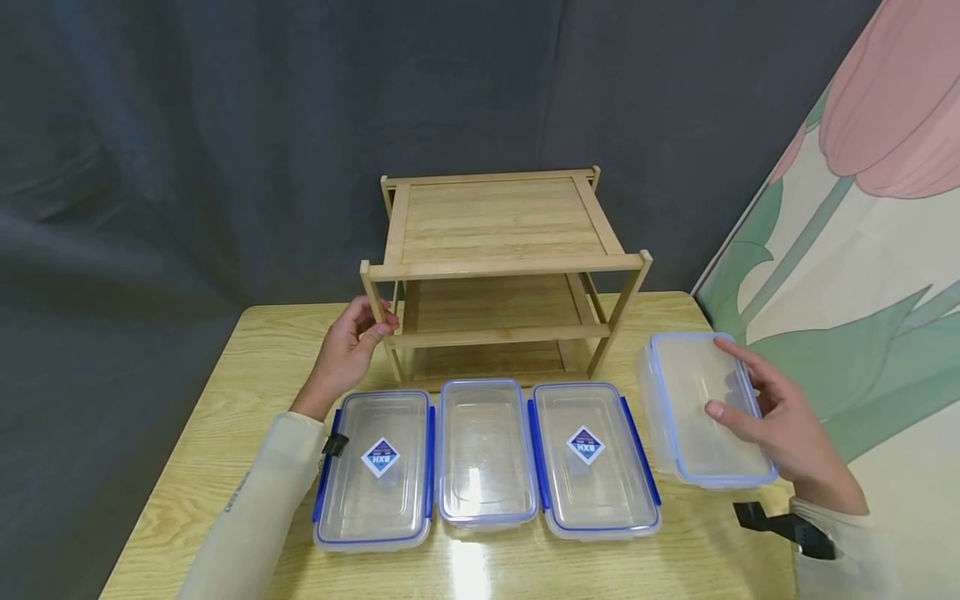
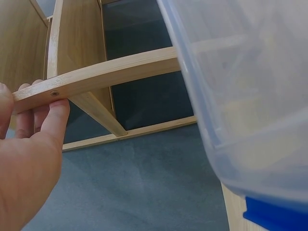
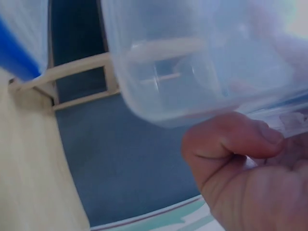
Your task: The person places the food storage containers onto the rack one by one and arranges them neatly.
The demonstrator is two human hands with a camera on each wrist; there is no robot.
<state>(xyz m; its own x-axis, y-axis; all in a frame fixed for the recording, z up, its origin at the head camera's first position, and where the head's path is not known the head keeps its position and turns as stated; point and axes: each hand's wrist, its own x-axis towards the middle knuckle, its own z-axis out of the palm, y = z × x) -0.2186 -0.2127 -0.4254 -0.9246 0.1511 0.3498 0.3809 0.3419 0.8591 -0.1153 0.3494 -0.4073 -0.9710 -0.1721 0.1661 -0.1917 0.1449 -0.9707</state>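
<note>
A wooden three-tier rack (image 1: 502,221) stands at the back of the table. My left hand (image 1: 345,354) grips its front left leg, with thumb and fingers around the wood (image 2: 82,82) in the left wrist view. On the right, my right hand (image 1: 787,429) holds a clear plastic food container (image 1: 690,408) with a pale blue rim. The thumb lies over its top while the fingers reach along the right side. In the right wrist view, the thumb bends against the edge of the same container (image 3: 163,86).
Three lidded containers lie in a row before the rack: a left one with a logo sticker (image 1: 367,508), a plain middle one (image 1: 483,442), and a right one with a sticker (image 1: 600,500). A dark curtain (image 1: 300,125) hangs behind; a floral cloth (image 1: 885,275) is at right.
</note>
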